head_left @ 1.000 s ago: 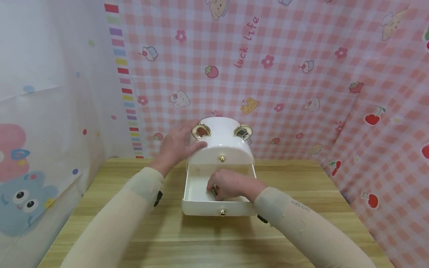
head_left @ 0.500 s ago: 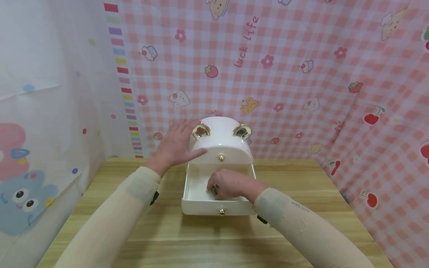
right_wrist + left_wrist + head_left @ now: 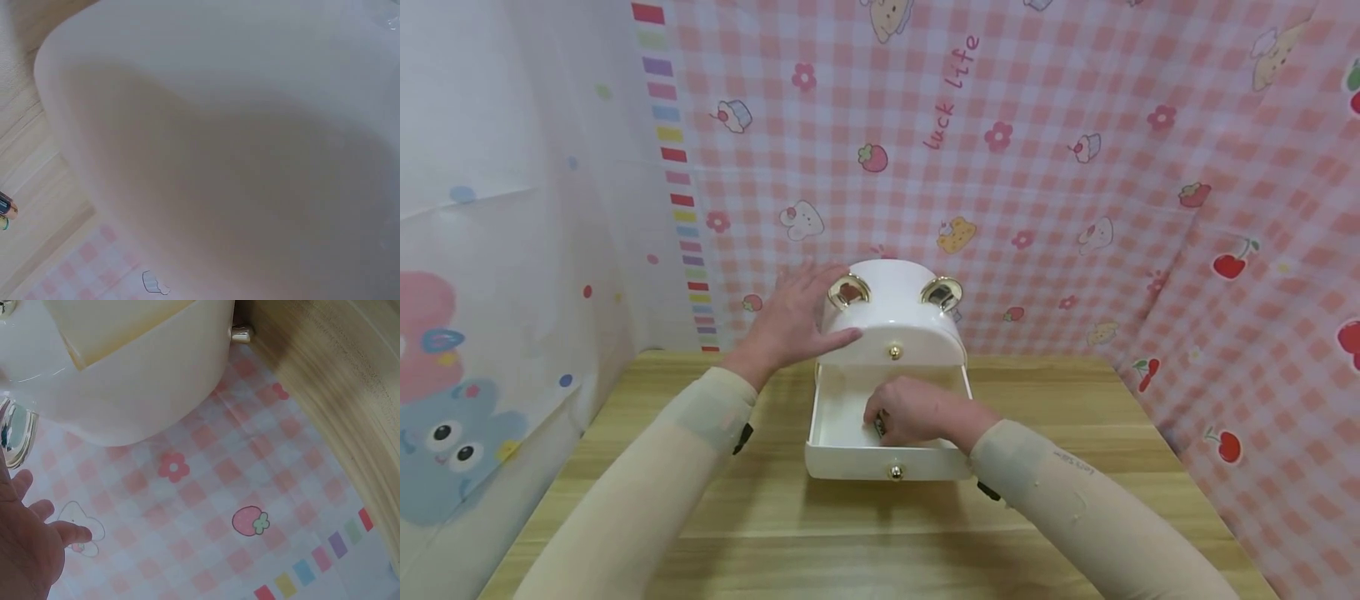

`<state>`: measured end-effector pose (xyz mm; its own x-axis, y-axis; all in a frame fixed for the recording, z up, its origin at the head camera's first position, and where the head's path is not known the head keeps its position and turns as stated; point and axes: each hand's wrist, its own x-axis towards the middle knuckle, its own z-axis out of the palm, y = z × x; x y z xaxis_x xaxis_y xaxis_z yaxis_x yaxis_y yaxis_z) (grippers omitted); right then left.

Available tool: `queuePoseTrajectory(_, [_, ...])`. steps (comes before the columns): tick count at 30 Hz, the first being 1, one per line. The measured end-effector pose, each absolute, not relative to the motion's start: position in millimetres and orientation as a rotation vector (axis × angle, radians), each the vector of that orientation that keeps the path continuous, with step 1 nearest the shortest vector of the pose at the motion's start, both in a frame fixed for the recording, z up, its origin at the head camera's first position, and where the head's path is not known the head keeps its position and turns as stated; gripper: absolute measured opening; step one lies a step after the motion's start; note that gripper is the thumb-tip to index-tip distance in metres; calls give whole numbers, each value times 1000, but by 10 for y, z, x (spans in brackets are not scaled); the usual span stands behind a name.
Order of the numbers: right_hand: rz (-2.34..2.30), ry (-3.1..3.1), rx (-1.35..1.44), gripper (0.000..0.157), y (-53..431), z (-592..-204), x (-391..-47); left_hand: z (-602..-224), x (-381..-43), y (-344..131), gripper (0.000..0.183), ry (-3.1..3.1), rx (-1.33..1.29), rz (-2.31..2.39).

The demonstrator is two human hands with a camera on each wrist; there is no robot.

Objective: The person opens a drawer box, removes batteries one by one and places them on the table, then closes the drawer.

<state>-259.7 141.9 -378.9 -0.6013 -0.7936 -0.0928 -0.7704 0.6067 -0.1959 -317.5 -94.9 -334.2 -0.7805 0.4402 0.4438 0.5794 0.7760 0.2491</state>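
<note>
Left grip [image 3: 790,323] shifted outward, small object [image 3: 880,427] within right grip [image 3: 912,411]

Left arm [image 3: 625,500] and right arm [image 3: 1097,517] reach forward, converging toward the hands. Left hand [image 3: 790,321]: fingers loosely extended, thumb held apart. Right hand [image 3: 917,412]: knuckles uppermost, fingers curled in a grip. Pale sleeves [image 3: 688,437] cover both arms.
</note>
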Motion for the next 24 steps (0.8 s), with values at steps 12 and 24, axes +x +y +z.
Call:
queuePoseTrajectory(12, [-231, 2713, -1238, 41, 1488, -3824, -2605, -3345, -3171, -960, 96, -2622, -768, -569])
queuePoseTrajectory(24, [-148, 2758, -1290, 36, 1478, -3853, -2599, -3334, -3157, -960, 95, -2623, -773, -574])
